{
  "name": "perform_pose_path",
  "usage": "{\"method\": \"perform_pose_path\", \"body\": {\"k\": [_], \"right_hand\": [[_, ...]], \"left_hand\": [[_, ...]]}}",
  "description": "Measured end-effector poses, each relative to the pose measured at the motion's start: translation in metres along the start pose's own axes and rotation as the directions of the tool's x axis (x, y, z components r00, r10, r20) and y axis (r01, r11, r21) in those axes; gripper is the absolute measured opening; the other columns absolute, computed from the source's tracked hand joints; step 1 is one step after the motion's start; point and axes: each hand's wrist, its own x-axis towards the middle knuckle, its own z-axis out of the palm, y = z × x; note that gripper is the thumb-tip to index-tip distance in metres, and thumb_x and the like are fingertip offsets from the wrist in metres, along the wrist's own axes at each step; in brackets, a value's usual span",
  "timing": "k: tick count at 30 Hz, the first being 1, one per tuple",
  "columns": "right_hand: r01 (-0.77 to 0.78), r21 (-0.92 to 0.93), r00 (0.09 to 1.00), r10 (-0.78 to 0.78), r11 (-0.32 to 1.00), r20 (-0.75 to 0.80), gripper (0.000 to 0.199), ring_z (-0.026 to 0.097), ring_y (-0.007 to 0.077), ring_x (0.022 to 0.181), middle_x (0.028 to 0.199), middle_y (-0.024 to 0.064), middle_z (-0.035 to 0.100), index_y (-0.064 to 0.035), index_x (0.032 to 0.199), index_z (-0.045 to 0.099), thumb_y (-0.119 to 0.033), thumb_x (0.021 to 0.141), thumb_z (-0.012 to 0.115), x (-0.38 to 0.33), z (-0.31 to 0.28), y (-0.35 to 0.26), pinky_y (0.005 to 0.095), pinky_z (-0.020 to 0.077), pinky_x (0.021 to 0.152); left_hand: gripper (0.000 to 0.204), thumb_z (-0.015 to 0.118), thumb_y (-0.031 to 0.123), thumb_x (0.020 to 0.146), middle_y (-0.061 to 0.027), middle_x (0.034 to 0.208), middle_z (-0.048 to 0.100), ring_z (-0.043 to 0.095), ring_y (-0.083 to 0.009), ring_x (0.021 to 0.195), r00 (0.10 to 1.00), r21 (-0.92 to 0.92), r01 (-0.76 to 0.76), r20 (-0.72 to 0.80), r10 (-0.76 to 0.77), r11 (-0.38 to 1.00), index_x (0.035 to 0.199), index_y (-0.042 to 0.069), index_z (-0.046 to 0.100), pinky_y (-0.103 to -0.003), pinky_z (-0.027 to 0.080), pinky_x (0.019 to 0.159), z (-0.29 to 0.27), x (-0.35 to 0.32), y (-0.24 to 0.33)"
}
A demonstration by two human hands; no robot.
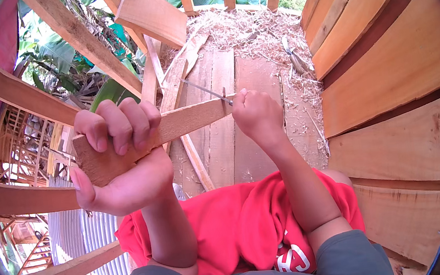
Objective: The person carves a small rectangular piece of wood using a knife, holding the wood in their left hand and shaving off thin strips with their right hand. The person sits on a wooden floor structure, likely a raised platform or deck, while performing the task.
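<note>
A short wooden board (190,120) is held up in front of me, slanting from lower left to upper right. My left hand (122,149) is closed around its wide near end, fingers over the top and the palm beneath. My right hand (259,115) makes a fist at the board's narrow far end. Out of that fist a thin, straight metal rod (204,89) points up and to the left; its grip is hidden in the fingers, so I cannot tell its exact kind. A small dark upright piece stands beside the rod at the board's end.
Wood shavings (250,29) cover the far part of the plank floor (256,78). A dark-handled tool (292,54) lies among them. Loose boards (152,14) lean at the far left. A plank wall (389,83) rises on the right; open wooden framing (30,199) stands left.
</note>
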Motion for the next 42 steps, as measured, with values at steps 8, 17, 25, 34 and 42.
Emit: {"method": "perform_pose_path", "body": {"k": [8,17,25,34,42], "right_hand": [[-0.017,-0.101,0.997,0.025,0.995,0.078,0.046,0.066,0.0403,0.070,0.076,0.0239,0.067,0.0011,0.073,0.069,-0.030,0.091,0.039,-0.015,-0.024,-0.023,0.0508,0.0525,0.071],[0.089,-0.219,0.986,-0.054,0.972,0.157,0.043,0.068,0.0373,0.084,0.085,0.0223,0.069,-0.0030,0.094,0.071,-0.030,0.094,0.038,-0.029,-0.057,-0.023,0.0469,0.0541,0.071],[-0.134,-0.111,0.929,0.164,0.985,0.332,0.046,0.064,0.0435,0.094,0.099,0.0262,0.067,0.0017,0.097,0.069,-0.029,0.093,0.036,-0.013,-0.038,-0.011,0.0502,0.0483,0.088],[-0.133,-0.103,0.904,0.164,0.986,0.394,0.047,0.061,0.0438,0.103,0.111,0.0256,0.063,0.0025,0.106,0.065,-0.031,0.092,0.034,-0.006,-0.032,0.002,0.0502,0.0463,0.091],[-0.068,-0.055,0.924,0.084,0.996,0.373,0.050,0.060,0.0449,0.101,0.106,0.0283,0.063,0.0032,0.099,0.066,-0.033,0.092,0.032,-0.010,-0.027,-0.003,0.0483,0.0452,0.091]], "left_hand": [[0.039,0.052,0.051,0.080,0.0020,0.067,0.034,0.029,-0.0122,0.057,0.993,0.042,0.021,0.118,-0.025,0.999,0.080,0.017,0.033,-0.032,0.027,0.060,-0.005,-0.001,0.002],[0.038,0.054,0.051,0.087,0.0022,0.066,0.037,0.033,-0.0134,0.055,0.869,0.039,0.114,0.480,-0.118,0.993,0.080,0.017,0.037,-0.034,0.030,0.061,-0.004,-0.009,0.000],[0.035,0.054,0.048,0.087,0.0028,0.066,0.038,0.033,-0.0127,0.056,0.895,0.041,0.118,0.429,-0.124,0.992,0.081,0.018,0.038,-0.033,0.030,0.060,-0.020,-0.006,0.006],[0.034,0.054,0.048,0.088,0.0033,0.060,0.036,0.029,-0.0121,0.049,0.882,0.036,0.103,0.459,-0.108,0.994,0.078,0.018,0.039,-0.032,0.028,0.054,-0.019,-0.002,0.004],[0.038,0.050,0.046,0.090,0.0035,0.051,0.037,0.033,-0.0118,0.039,0.811,0.023,0.019,0.585,-0.029,1.000,0.067,0.018,0.039,-0.029,0.032,0.041,-0.025,0.007,-0.002]]}}
